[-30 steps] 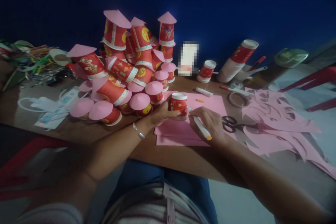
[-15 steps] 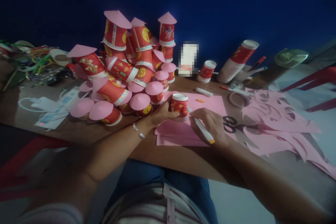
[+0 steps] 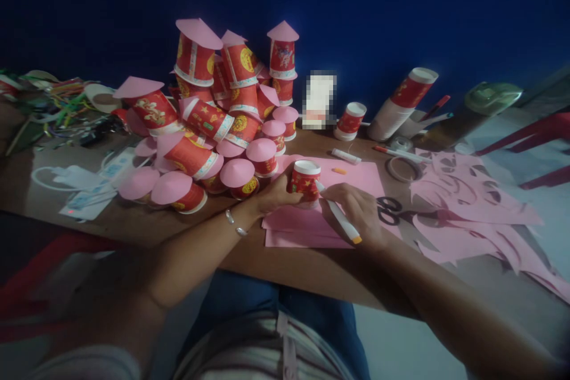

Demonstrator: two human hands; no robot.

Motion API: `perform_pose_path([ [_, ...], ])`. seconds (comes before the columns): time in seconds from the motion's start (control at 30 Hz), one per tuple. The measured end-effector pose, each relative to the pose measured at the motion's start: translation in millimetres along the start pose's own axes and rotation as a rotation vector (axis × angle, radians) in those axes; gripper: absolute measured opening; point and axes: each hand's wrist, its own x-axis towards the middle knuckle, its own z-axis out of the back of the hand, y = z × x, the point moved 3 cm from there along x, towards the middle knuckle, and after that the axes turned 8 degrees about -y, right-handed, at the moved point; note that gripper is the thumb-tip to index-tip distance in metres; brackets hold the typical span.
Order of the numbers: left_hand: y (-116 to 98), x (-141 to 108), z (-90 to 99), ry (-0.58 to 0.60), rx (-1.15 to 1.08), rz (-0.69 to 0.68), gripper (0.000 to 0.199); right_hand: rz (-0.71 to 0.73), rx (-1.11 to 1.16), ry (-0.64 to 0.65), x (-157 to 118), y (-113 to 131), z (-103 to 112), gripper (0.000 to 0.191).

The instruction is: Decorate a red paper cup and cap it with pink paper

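My left hand (image 3: 280,193) is wrapped round a red paper cup (image 3: 305,179) with gold stars and a white rim on top. The cup stands upright over pink paper sheets (image 3: 307,234). In my right hand (image 3: 356,208) is a white marker (image 3: 342,221) with an orange end, its tip against or very near the cup's right side. A small orange cap (image 3: 339,170) lies on the pink paper behind the cup. Black-handled scissors (image 3: 389,211) rest just right of my right hand, their blades partly hidden.
On the left, red cups with pink cone tops (image 3: 191,154) are piled up. Pink paper offcuts (image 3: 472,208) spread over the right side, beside a tape roll (image 3: 403,168). Behind are a glue stick (image 3: 346,156), a red cup (image 3: 351,122), a leaning cup stack (image 3: 405,101) and a power strip (image 3: 95,190) far left.
The cup has shifted very slightly right and down in my left hand. The marker tip has risen a little along the cup's side.
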Motion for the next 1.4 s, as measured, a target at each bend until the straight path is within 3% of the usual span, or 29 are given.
perform_pose_path([
  [0.2, 0.0, 0.0, -0.4, 0.019, -0.024, 0.025, 0.047, 0.01, 0.021, 0.004, 5.3, 4.6, 0.3, 0.019],
  [0.53, 8.4, 1.1, 7.6, 0.053, -0.088, -0.032, 0.053, 0.009, 0.031, 0.032, 3.9, 8.8, -2.0, 0.017],
  [0.83, 6.3, 0.6, 8.5, 0.011, -0.122, -0.014, 0.075, 0.012, 0.025, 0.033, 4.5, 10.0, -2.3, 0.016],
  [1.17, 9.1, 3.6, 10.6, 0.035, -0.218, -0.045, 0.057, 0.03, 0.001, -0.008, 5.2, 9.0, 1.6, 0.021],
  [1.3, 3.2, 3.0, 10.1, 0.031, -0.315, -0.021, 0.045, -0.067, -0.037, -0.017, -0.5, -3.2, -1.5, 0.028],
  [1.4, -0.9, 3.3, 8.2, 0.007, -0.354, 0.007, 0.047, -0.148, 0.007, -0.037, -5.1, -14.2, -6.2, 0.033],
])
